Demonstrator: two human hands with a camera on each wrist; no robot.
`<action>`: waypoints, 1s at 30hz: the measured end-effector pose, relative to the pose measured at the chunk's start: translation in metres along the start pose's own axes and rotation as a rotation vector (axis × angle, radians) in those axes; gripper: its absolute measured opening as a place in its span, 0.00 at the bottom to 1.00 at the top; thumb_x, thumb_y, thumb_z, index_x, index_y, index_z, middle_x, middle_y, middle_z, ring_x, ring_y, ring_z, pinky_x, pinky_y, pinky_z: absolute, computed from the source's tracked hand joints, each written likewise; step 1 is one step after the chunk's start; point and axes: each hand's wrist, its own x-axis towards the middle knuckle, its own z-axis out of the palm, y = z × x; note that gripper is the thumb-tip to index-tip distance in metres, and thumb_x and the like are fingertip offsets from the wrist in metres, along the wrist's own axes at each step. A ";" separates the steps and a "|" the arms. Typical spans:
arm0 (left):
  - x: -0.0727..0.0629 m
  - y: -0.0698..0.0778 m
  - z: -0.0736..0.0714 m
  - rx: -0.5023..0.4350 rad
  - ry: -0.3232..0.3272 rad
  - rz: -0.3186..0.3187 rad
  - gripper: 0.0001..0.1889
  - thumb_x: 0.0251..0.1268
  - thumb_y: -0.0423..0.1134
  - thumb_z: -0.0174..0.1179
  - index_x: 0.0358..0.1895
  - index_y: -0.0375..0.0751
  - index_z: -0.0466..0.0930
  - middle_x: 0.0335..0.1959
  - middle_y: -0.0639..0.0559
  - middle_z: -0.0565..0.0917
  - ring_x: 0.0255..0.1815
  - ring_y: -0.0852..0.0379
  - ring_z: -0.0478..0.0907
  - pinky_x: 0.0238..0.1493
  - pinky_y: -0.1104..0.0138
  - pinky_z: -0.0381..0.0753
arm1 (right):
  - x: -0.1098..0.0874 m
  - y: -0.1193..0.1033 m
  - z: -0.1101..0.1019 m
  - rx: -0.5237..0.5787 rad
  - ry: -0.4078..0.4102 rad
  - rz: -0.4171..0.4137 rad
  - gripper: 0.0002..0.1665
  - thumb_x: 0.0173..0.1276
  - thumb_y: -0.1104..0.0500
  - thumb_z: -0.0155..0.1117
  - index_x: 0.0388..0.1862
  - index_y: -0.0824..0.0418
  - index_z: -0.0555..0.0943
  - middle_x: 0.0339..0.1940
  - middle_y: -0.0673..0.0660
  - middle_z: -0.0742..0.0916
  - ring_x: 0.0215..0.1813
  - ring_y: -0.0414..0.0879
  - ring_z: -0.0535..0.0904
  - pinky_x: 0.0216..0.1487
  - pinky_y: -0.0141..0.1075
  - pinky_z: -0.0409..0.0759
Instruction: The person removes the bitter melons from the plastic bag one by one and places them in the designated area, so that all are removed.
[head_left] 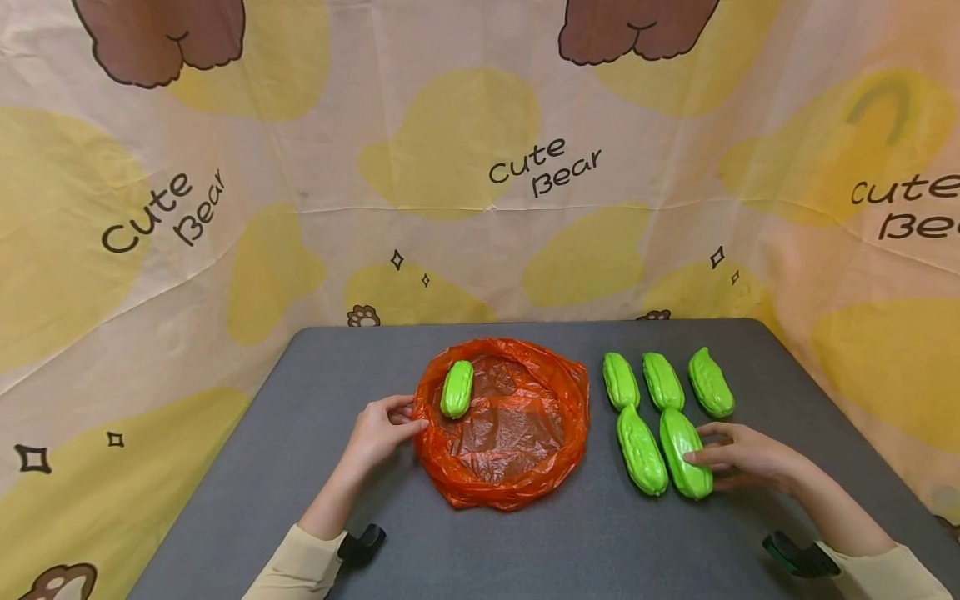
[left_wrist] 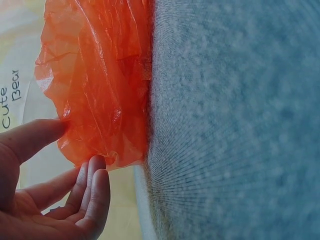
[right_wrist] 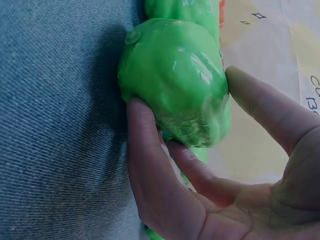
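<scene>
A red plastic bag [head_left: 498, 493] lies on the table with its mouth spread wide and its edge rolled into a ring. Inside, toward its left, is one glossy green bitter melon [head_left: 457, 389]. At the bag's left rim, the thumb and fingers of my left hand [head_left: 381, 431] hold the thin plastic. To the right of the bag, several more bitter melons lie in two rows. My right hand [head_left: 753, 457] grips the front-right bitter melon [head_left: 684, 458], thumb over its top and fingers against its right side. In the right wrist view, that bitter melon [right_wrist: 175, 75] shows its rounded end.
The front-left bitter melon [head_left: 642, 454] lies close beside the gripped one. Behind them is a back row: a left one [head_left: 621, 381], a middle one [head_left: 663, 381] and a right one [head_left: 711, 383]. A printed cloth [head_left: 450, 167] hangs around the grey table [head_left: 315, 375].
</scene>
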 end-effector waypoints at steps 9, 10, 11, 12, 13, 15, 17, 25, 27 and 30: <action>0.000 0.001 0.000 0.016 0.002 -0.003 0.25 0.51 0.39 0.71 0.53 0.32 0.80 0.37 0.45 0.85 0.35 0.55 0.83 0.33 0.70 0.80 | 0.000 0.005 -0.002 0.000 -0.005 0.008 0.49 0.69 0.50 0.59 0.70 0.80 0.47 0.64 0.82 0.62 0.58 0.64 0.74 0.48 0.49 0.81; -0.001 0.001 0.000 0.017 0.002 -0.003 0.24 0.51 0.39 0.71 0.53 0.32 0.80 0.37 0.45 0.84 0.35 0.55 0.83 0.33 0.70 0.80 | 0.000 0.005 -0.002 0.005 -0.007 0.004 0.48 0.69 0.50 0.59 0.70 0.80 0.47 0.64 0.82 0.62 0.58 0.63 0.74 0.48 0.49 0.81; -0.001 0.001 0.000 0.017 0.001 -0.002 0.24 0.51 0.39 0.71 0.53 0.32 0.80 0.37 0.45 0.84 0.35 0.55 0.83 0.32 0.70 0.80 | 0.000 0.006 -0.002 0.010 -0.009 0.001 0.48 0.69 0.51 0.59 0.70 0.81 0.47 0.64 0.82 0.62 0.58 0.63 0.75 0.48 0.49 0.81; -0.001 0.001 0.000 0.016 0.000 -0.003 0.24 0.51 0.39 0.71 0.53 0.33 0.80 0.37 0.45 0.84 0.35 0.55 0.83 0.32 0.71 0.80 | 0.000 0.006 -0.003 0.013 -0.011 -0.003 0.48 0.69 0.51 0.58 0.69 0.81 0.47 0.64 0.82 0.63 0.57 0.62 0.75 0.48 0.49 0.81; -0.001 0.001 0.000 0.015 -0.001 -0.004 0.24 0.51 0.39 0.71 0.53 0.33 0.80 0.37 0.45 0.84 0.35 0.55 0.83 0.32 0.71 0.80 | 0.000 0.007 -0.003 0.017 -0.014 -0.007 0.47 0.69 0.52 0.58 0.69 0.81 0.47 0.64 0.82 0.63 0.57 0.62 0.75 0.48 0.49 0.81; -0.001 0.001 -0.001 0.015 -0.002 -0.004 0.24 0.51 0.39 0.71 0.53 0.33 0.80 0.37 0.45 0.84 0.35 0.55 0.83 0.32 0.70 0.80 | -0.001 0.007 -0.003 0.022 -0.015 -0.013 0.47 0.69 0.52 0.58 0.69 0.81 0.48 0.64 0.82 0.63 0.57 0.61 0.76 0.48 0.49 0.81; -0.001 0.001 -0.001 0.016 -0.001 -0.003 0.24 0.51 0.39 0.71 0.53 0.33 0.80 0.37 0.45 0.84 0.35 0.54 0.83 0.33 0.70 0.81 | -0.002 0.007 -0.003 0.021 -0.015 -0.018 0.46 0.69 0.52 0.58 0.69 0.81 0.48 0.64 0.82 0.63 0.57 0.61 0.76 0.48 0.49 0.81; -0.001 0.000 -0.001 0.029 0.000 0.001 0.25 0.52 0.40 0.71 0.53 0.32 0.80 0.37 0.45 0.85 0.35 0.55 0.83 0.34 0.69 0.81 | -0.003 0.009 -0.003 0.026 -0.015 -0.033 0.46 0.70 0.52 0.57 0.69 0.81 0.48 0.65 0.82 0.61 0.56 0.61 0.76 0.48 0.49 0.81; 0.000 0.000 -0.001 0.034 0.000 -0.001 0.25 0.52 0.40 0.71 0.53 0.33 0.80 0.37 0.45 0.85 0.35 0.55 0.82 0.34 0.69 0.81 | -0.003 0.009 -0.004 0.028 -0.017 -0.034 0.46 0.70 0.52 0.57 0.69 0.81 0.48 0.65 0.82 0.61 0.57 0.61 0.76 0.48 0.49 0.81; -0.001 0.000 -0.001 0.040 0.001 -0.003 0.25 0.52 0.41 0.71 0.53 0.33 0.80 0.38 0.45 0.85 0.35 0.55 0.82 0.35 0.68 0.81 | -0.003 0.010 -0.004 0.033 -0.022 -0.036 0.46 0.70 0.52 0.57 0.69 0.81 0.48 0.64 0.82 0.63 0.56 0.60 0.76 0.48 0.49 0.81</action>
